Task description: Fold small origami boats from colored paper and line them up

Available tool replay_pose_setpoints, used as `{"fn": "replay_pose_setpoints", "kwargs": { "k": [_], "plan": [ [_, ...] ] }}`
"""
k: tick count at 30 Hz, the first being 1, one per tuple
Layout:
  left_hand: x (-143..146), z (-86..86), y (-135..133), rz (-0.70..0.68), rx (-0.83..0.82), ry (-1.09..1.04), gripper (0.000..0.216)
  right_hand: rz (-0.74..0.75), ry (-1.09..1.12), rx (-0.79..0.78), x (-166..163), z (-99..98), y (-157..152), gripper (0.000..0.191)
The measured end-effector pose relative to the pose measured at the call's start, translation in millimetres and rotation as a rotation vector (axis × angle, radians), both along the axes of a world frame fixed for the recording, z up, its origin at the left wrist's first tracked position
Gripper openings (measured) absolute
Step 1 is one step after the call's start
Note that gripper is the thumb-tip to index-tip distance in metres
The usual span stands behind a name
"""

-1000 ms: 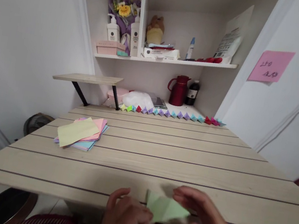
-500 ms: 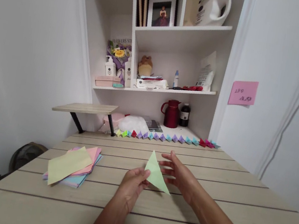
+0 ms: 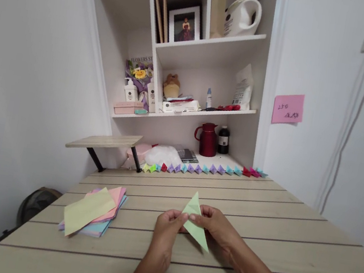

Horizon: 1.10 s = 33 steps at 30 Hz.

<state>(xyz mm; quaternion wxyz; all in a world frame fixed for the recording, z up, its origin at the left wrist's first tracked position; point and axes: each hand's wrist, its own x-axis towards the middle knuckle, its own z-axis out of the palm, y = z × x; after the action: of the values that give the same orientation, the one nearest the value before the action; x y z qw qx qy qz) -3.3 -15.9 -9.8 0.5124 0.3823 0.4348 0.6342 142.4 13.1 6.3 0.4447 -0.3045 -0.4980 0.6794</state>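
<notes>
A light green paper [image 3: 196, 223], folded into a long triangle, is held just above the wooden table [image 3: 258, 224] in front of me. My left hand [image 3: 166, 230] pinches its left edge. My right hand [image 3: 217, 227] grips it from the right, fingers closed on the fold. One tip of the paper points up and away from me, the other down to the right.
A stack of coloured paper sheets [image 3: 94, 210] lies on the table to the left. A row of small folded paper shapes [image 3: 202, 168] lines the far edge. Behind stand a red jug [image 3: 207, 139], a dark bottle [image 3: 223, 139], a small raised shelf [image 3: 104, 141] and white wall shelves [image 3: 186, 111].
Both hands rose from the near table edge with the green paper. The right hand, open beside the paper half a second ago, has closed on it. The view tilted upward.
</notes>
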Motion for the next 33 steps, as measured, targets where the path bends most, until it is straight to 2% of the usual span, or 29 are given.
{"fn": "replay_pose_setpoints", "kwargs": {
  "k": [10, 17, 24, 33],
  "plan": [
    [-1.0, 2.7, -1.0, 0.008, 0.017, -0.131, 0.053, -0.091, 0.008, 0.032, -1.5, 0.2, -1.7, 0.035],
    [-0.4, 5.3, -0.5, 0.001, 0.017, -0.168, 0.05, -0.188, 0.001, 0.063, -2.9, 3.6, -1.5, 0.035],
    [-1.8, 4.3, -1.6, 0.022, 0.016, -0.172, 0.038, -0.212, 0.003, 0.123, -8.9, 3.5, -5.1, 0.037],
    [-13.2, 7.2, -1.8, 0.031, -0.01, -0.358, 0.041, -0.283, 0.089, 0.153, 1.9, 12.2, 0.5, 0.041]
  ]
}}
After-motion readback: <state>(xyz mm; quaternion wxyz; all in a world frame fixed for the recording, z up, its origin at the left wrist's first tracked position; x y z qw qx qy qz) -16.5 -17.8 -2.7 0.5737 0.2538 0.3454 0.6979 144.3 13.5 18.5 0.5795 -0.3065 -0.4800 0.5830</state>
